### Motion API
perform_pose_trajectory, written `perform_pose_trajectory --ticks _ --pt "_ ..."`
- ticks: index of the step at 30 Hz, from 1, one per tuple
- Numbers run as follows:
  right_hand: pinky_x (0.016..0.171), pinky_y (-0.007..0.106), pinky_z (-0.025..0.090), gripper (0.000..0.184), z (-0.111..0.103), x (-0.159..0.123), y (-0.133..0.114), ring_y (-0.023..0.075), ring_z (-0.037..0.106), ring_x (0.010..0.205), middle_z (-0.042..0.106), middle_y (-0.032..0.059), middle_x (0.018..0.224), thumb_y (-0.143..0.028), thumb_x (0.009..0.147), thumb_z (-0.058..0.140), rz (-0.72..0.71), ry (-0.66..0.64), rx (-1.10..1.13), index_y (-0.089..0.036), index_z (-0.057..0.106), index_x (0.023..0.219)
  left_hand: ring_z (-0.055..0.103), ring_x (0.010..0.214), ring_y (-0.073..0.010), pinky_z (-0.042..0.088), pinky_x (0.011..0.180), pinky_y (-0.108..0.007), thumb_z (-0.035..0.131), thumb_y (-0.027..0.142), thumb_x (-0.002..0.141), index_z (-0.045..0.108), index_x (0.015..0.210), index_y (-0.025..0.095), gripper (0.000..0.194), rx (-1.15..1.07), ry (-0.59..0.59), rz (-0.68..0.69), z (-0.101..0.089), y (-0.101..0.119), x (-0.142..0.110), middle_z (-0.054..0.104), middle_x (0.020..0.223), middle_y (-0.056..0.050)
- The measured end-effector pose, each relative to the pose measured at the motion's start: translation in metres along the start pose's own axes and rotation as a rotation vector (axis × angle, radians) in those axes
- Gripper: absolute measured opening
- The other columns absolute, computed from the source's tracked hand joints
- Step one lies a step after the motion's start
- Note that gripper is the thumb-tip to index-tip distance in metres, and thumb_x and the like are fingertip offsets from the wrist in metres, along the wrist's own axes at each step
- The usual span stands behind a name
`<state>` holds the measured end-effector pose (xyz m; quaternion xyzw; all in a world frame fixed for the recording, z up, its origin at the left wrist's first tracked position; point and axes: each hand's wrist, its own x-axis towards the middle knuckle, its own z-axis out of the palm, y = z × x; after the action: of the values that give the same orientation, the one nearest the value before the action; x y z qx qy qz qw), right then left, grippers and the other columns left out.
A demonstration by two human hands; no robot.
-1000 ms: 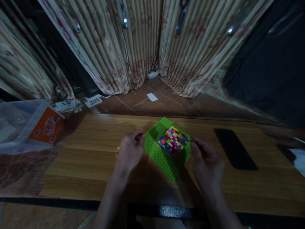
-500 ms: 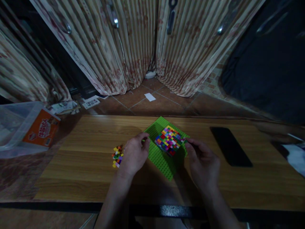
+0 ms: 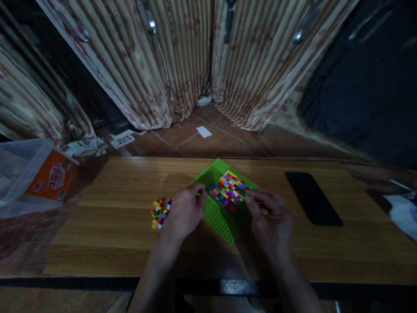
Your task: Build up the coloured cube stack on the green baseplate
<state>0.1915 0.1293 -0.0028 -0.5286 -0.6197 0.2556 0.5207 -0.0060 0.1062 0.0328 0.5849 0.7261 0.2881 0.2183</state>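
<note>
A green studded baseplate (image 3: 220, 221) lies turned cornerwise on the table. On it sits a square block of small multicoloured building bricks (image 3: 229, 190). My right hand (image 3: 272, 217) reaches in from the right, its thumb and fingertips pinched together at the block's right edge; whatever is between them is too small to make out. Over the plate's left edge is my left hand (image 3: 187, 208), fingers curled, thumb and forefinger close together, their contents hidden. A loose pile of small bricks (image 3: 159, 214) lies just left of that hand, which partly covers it.
A dark, flat, phone-like slab (image 3: 313, 199) lies on the wooden table (image 3: 114, 217) to the right. Beyond the left end stands a clear plastic bin (image 3: 19, 174) with an orange label. Curtains (image 3: 182, 65) hang behind, and papers (image 3: 123, 139) lie on the tiled floor.
My right hand has moved slightly left, its fingertips now at the block's right edge. My left hand stays nearly in place. The whole view has shifted slightly.
</note>
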Motion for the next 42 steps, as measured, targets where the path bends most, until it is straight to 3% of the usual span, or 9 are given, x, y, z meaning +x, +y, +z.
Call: perform_pose_trajectory --ticks 11,19,26,31,35,42 --pt "0.088 0.044 0.054 0.013 0.015 -0.002 0.007 0.0228 0.064 0.099 0.063 0.0063 0.104 -0.032 0.077 0.077 0.123 0.062 0.166 -0.024 0.079 0.086 0.071 0.074 -0.0215 0.053 0.075 -0.033 0.056 0.019 0.092 0.072 0.111 0.017 0.024 0.065 -0.060 -0.027 -0.001 0.001 -0.002 0.077 0.088 -0.008" --pt "0.089 0.043 0.053 0.013 0.017 -0.002 0.005 0.0225 0.063 0.100 0.064 0.0068 0.105 -0.032 0.073 0.079 0.147 0.082 0.168 -0.023 0.079 0.082 0.073 0.079 -0.0215 0.054 0.076 -0.031 0.057 0.019 0.092 0.072 0.106 0.021 0.021 0.092 -0.056 0.011 0.000 -0.001 -0.002 0.077 0.088 -0.007" --pt "0.095 0.044 0.050 0.015 0.020 -0.002 0.009 0.0228 0.063 0.102 0.068 0.0059 0.102 -0.032 0.068 0.083 0.264 0.090 0.290 -0.024 0.080 0.080 0.074 0.092 -0.0235 0.054 0.085 -0.034 0.055 0.020 0.094 0.071 0.113 0.019 0.025 0.135 -0.112 -0.025 0.000 0.000 -0.003 0.078 0.099 -0.009" --pt "0.100 0.047 0.047 0.023 0.024 -0.003 0.011 0.0241 0.065 0.104 0.073 0.0049 0.100 -0.031 0.063 0.086 0.410 0.112 0.450 -0.022 0.078 0.083 0.074 0.095 -0.0249 0.054 0.088 -0.037 0.055 0.020 0.093 0.071 0.113 0.019 0.025 0.139 -0.121 -0.025 0.000 0.001 -0.003 0.078 0.101 -0.009" --pt "0.089 0.043 0.052 0.034 0.025 -0.001 0.007 0.0229 0.068 0.094 0.076 0.0045 0.096 -0.031 0.060 0.087 0.485 0.117 0.509 -0.021 0.076 0.091 0.073 0.096 -0.0257 0.055 0.091 -0.039 0.055 0.020 0.093 0.071 0.114 0.019 0.026 0.119 -0.109 -0.020 0.000 0.000 -0.003 0.078 0.103 -0.009" --pt "0.084 0.040 0.054 0.052 0.026 0.002 0.005 0.0209 0.069 0.090 0.075 0.0042 0.098 -0.030 0.056 0.088 0.531 0.127 0.551 -0.021 0.071 0.104 0.072 0.104 -0.0249 0.053 0.101 -0.041 0.054 0.012 0.090 0.059 0.136 0.015 0.047 -0.018 -0.037 0.037 0.005 0.004 -0.004 0.070 0.128 -0.012"
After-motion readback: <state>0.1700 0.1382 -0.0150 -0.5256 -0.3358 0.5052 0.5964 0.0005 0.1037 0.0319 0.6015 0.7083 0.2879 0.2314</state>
